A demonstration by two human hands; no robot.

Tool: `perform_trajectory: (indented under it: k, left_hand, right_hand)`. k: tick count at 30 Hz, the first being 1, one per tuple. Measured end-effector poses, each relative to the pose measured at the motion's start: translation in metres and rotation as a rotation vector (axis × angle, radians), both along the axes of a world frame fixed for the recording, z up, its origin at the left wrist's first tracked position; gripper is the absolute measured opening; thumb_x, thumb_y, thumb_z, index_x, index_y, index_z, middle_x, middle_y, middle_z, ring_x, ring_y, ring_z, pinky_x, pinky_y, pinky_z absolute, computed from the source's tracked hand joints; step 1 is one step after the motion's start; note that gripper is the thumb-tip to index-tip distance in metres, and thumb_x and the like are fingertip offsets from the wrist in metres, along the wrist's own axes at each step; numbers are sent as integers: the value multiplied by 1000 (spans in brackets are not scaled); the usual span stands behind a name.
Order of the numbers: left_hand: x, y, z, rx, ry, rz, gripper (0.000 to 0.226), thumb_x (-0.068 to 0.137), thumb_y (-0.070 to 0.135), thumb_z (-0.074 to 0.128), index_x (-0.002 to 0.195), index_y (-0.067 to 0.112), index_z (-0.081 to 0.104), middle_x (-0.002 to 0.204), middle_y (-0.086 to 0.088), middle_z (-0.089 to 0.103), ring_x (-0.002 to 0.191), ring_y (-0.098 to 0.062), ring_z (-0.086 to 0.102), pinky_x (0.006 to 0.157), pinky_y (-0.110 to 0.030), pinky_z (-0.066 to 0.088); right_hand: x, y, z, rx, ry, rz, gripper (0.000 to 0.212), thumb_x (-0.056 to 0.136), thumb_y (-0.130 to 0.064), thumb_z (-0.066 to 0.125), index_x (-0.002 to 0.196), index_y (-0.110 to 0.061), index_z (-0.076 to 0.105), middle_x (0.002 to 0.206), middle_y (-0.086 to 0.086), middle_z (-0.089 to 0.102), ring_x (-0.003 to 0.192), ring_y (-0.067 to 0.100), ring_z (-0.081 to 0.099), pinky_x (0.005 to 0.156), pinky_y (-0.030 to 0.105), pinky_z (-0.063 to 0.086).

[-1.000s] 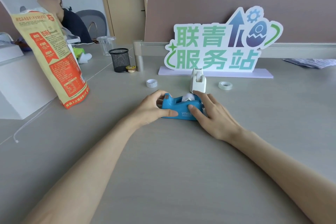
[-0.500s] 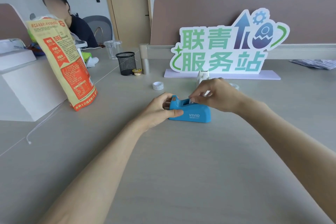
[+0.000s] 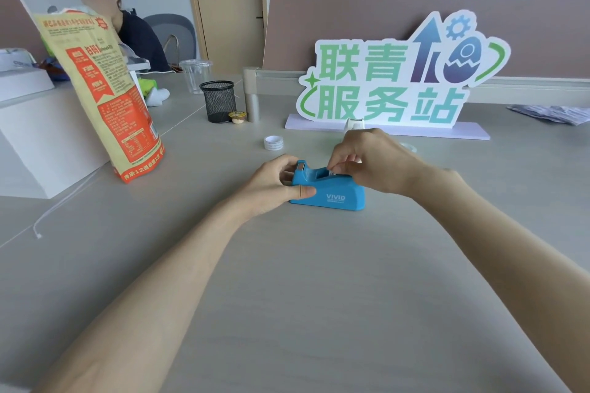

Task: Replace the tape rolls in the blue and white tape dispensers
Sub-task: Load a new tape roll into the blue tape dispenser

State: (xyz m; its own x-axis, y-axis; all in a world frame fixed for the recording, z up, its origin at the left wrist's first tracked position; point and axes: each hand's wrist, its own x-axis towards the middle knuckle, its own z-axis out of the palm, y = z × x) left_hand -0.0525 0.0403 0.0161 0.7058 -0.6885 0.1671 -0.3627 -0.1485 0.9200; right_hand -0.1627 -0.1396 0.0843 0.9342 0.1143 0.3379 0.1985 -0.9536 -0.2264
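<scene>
Head view: mid-table (image 3: pixel 319 281), left hand (image 3: pixel 274 182) grips the cutter end of the blue tape dispenser (image 3: pixel 332 198), right hand (image 3: pixel 376 163) pinches the tape roll (image 3: pixel 332 172) in its cradle from above, white dispenser (image 3: pixel 355 124) half hidden just behind, spare roll (image 3: pixel 273 142) apart at far left.

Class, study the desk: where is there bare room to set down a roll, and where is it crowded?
Free: the broad desk nearer than the blue dispenser, between the forearms; also right of the right hand, before the sign base. Crowded: around the blue dispenser, gripped by the left hand, with white dispenser and loose roll behind.
</scene>
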Motion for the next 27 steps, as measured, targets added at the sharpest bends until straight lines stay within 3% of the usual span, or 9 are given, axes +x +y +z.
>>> perform_trajectory:
  k: [4, 9, 15, 17, 20, 24, 27]
  left_hand:
    - [-1, -2, -2, 1, -33, 2, 38, 80, 11, 75, 113, 16, 56, 108, 2, 65, 96, -9, 61, 75, -14, 51]
    - [-2, -4, -7, 7, -76, 40, 39, 81, 15, 74, 112, 25, 53, 108, 8, 62, 100, -10, 60, 83, -23, 49]
    - [-1, -13, -9, 42, -92, 61, 39, 86, 15, 68, 116, 29, 47, 109, 16, 57, 105, -10, 58, 92, -26, 46]
    - [3, -20, -9, 41, -67, 68, 38, 87, 15, 68, 117, 26, 48, 109, 14, 57, 106, -12, 57, 92, -27, 46]
    - [7, -37, -8, 42, -83, 132, 39, 86, 18, 68, 119, 21, 49, 115, 3, 59, 110, -18, 59, 95, -33, 47]
    - [7, -50, -10, 123, -178, 214, 48, 89, 30, 64, 131, 20, 43, 121, 3, 58, 114, -18, 57, 97, -35, 46]
    - [3, -45, -11, 220, -257, 231, 63, 93, 31, 57, 146, 17, 28, 146, 1, 44, 135, -16, 40, 110, -34, 35]
  right_hand:
    - [-2, -3, -1, 1, -24, 10, 22, 85, 1, 63, 90, -15, 78, 73, -22, 54, 69, -10, 51, 63, -1, 38]
    - [-4, -9, -14, 79, -151, 16, 23, 85, 5, 61, 90, -12, 76, 88, 0, 70, 80, 12, 59, 74, 26, 51]
    - [-30, 2, -29, 545, -445, -104, 14, 92, -10, 62, 95, -16, 74, 98, -3, 67, 88, 5, 60, 75, 13, 47]
    - [-40, 11, -45, 693, -390, -153, 15, 93, -15, 61, 92, -26, 72, 100, -9, 67, 89, 1, 60, 75, 13, 46]
    - [-45, 16, -61, 780, -330, -184, 21, 93, -18, 62, 84, -36, 66, 99, -9, 69, 90, 4, 62, 78, 24, 52]
    - [-32, 4, -65, 855, -264, -229, 8, 91, -20, 65, 87, -23, 71, 93, -4, 73, 90, 15, 67, 84, 37, 56]
    - [-30, -3, -67, 1081, -165, -245, 8, 91, -15, 66, 85, -17, 70, 90, 5, 73, 83, 18, 69, 80, 36, 58]
